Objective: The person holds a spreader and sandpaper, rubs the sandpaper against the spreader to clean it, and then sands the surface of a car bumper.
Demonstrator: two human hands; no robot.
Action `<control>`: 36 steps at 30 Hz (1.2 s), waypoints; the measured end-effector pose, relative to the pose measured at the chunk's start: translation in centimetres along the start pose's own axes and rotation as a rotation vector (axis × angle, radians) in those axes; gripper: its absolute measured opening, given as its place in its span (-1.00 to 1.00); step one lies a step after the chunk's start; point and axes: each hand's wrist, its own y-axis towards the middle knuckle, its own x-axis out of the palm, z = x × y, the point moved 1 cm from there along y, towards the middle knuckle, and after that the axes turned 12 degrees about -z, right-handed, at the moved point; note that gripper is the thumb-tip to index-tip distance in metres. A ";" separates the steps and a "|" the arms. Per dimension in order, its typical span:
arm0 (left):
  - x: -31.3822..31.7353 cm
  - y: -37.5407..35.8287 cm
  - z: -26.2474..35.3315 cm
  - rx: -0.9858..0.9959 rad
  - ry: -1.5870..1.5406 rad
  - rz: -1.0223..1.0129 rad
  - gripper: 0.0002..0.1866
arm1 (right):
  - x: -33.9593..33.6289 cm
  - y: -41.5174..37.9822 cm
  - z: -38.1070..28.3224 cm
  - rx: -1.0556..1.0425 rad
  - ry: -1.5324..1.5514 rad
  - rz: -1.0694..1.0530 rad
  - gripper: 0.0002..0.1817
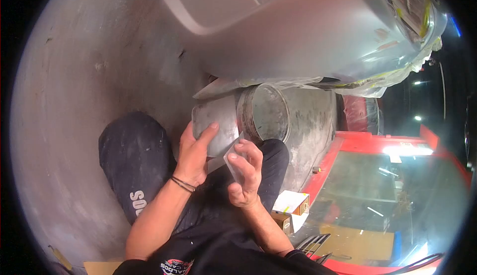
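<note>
My left hand (193, 156), with dark bands at the wrist, grips a flat, grey rectangular plate (216, 121) with rounded corners. Its thumb presses on the plate's face. In my right hand (247, 173) a small, thin translucent card (234, 163) is pinched between the fingers, close to the plate's lower right edge. Just beyond the plate, a round see-through tub (271, 113) with a dirty rim stands by my knee. Above it hangs a smooth, silver-grey car body panel (298, 32).
Clear masking film (367, 91) hangs along the panel's lower edge. At right sits a red car (343, 141) with a large windscreen. Small boxes (293, 203) lie near my right forearm. My bent knees (134, 146) frame the work on a stained grey floor (74, 126).
</note>
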 end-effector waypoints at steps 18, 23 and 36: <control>-1.5 1.3 3.0 0.263 0.319 0.196 -0.65 | -2.3 -0.4 8.4 0.395 0.042 -0.107 -0.59; -3.9 2.4 2.6 0.288 0.426 0.238 -0.64 | -2.0 -0.4 8.1 0.485 0.184 -0.167 -0.23; -5.7 2.4 3.9 0.414 0.406 0.339 -0.52 | -6.1 11.1 9.6 0.557 0.145 -0.385 0.41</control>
